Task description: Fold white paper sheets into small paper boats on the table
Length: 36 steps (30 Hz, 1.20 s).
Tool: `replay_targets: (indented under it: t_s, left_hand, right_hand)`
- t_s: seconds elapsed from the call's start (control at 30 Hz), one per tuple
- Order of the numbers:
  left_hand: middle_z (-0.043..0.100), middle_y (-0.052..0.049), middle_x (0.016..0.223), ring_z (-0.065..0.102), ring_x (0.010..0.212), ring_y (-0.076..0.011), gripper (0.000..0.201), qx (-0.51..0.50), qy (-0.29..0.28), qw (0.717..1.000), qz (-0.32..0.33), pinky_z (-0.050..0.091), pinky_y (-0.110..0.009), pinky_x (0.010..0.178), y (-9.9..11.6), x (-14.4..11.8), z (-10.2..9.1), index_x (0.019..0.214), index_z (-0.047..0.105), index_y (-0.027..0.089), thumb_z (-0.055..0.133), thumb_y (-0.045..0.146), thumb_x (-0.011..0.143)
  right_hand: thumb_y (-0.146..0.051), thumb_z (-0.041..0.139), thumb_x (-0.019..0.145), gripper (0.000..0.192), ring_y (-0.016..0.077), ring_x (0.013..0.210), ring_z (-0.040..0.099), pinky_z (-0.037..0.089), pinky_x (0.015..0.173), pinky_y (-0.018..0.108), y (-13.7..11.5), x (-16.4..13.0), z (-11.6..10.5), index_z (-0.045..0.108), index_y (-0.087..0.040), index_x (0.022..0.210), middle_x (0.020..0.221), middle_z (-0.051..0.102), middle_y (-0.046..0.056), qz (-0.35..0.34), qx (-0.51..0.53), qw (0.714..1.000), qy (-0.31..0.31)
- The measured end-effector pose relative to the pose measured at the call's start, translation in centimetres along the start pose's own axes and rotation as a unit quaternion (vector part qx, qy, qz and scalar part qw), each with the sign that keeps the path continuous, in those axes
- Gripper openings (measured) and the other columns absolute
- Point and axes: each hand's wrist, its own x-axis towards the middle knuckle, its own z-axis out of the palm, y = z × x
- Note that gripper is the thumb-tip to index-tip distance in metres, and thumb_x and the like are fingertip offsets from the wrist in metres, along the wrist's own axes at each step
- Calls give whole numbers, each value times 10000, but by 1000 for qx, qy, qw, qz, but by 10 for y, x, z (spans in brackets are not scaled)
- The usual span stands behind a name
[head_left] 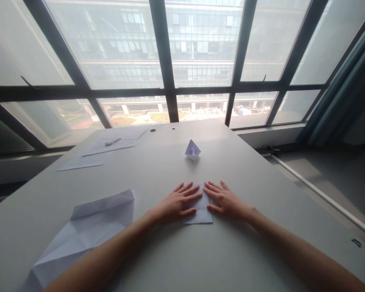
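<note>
Both hands lie flat, fingers extended, pressing on 1 small folded paper near the middle of the grey counter. The left hand covers the paper's left portion; the right hand covers its upper right corner. Neither hand grips anything. Beyond the hands stands 1 folded paper figure, well apart from them. A larger creased sheet lies beside the left forearm. Flat sheets and a white pen rest at the far left.
</note>
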Motion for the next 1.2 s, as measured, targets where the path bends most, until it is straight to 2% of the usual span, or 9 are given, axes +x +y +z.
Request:
replay_targets:
  t_s: [0.4, 0.77, 1.2]
  left_hand:
    - [180, 13, 1624, 162, 1502, -263, 608, -1, 1, 1000, 5, 93, -487, 1223, 0, 0, -1, 1542, 274, 378, 454, 548, 986]
    - [218, 25, 1614, 192, 1493, -273, 614, -10, 16, 1000, 8, 112, -477, 1223, -2, 1, 1, 1533, 290, 399, 494, 536, 971]
    - [199, 26, 1620, 181, 1497, -270, 603, -9, 6, 1000, 2, 100, -484, 1223, -1, 0, 0, 1536, 282, 397, 466, 546, 981]
  right_hand:
    - [-558, 438, 966, 684, 265, 1499, 156, 17, 1206, 539, -2, -1, -2, 274, -248, 1553, 1620, 190, 82, -1, -4, 1000, -9]
    - [-551, 453, 961, 683, 275, 1496, 167, 21, 1204, 548, -3, -1, -3, 281, -255, 1551, 1619, 200, 79, 3, -2, 1000, -10]
    - [-551, 449, 963, 680, 266, 1499, 159, 13, 1204, 545, -2, -1, -2, 282, -253, 1551, 1619, 198, 76, 2, -1, 1000, -9]
